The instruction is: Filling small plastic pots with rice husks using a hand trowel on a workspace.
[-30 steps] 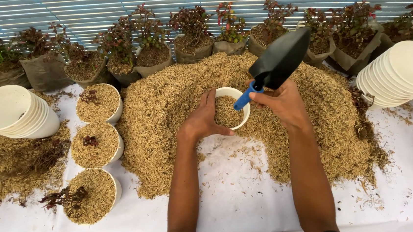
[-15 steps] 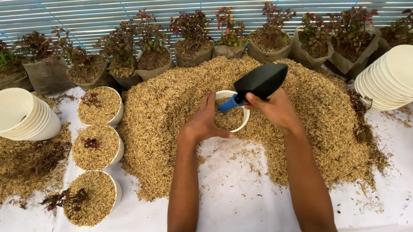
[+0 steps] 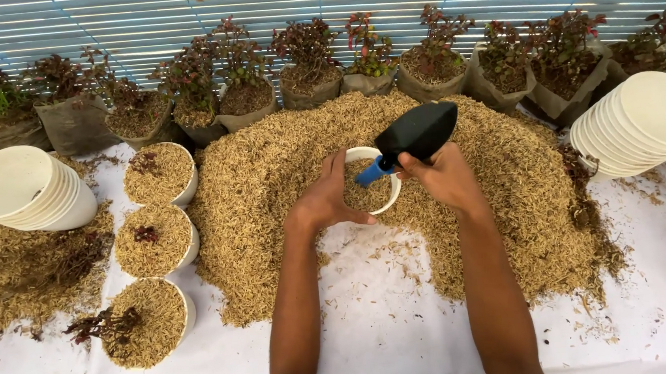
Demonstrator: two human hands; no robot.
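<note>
At the middle of the white-covered surface (image 3: pixel 377 342) lay a broad mound of dry, tan husks (image 3: pixel 508 197), rough and flaky. Sunk into its near edge sat a round white pot (image 3: pixel 371 182), partly filled with husks. The left hand (image 3: pixel 326 199) curled around the pot's left wall, fingers spread on the rim. The right hand (image 3: pixel 447 178) was closed around the blue handle of a scoop (image 3: pixel 412 135), whose smooth black blade tilted over the pot's right rim. Half a second earlier the blade lay flatter and lower over the pot; a second earlier it stood raised higher still. To the left stood three filled pots (image 3: pixel 155 240) with small dark sprigs, beside a stack of empty pots (image 3: pixel 24 191) lying on its side. Another stack (image 3: pixel 645 123) lay at the right. Behind ran a row of reddish plants (image 3: pixel 307 54) in grey bags.
</note>
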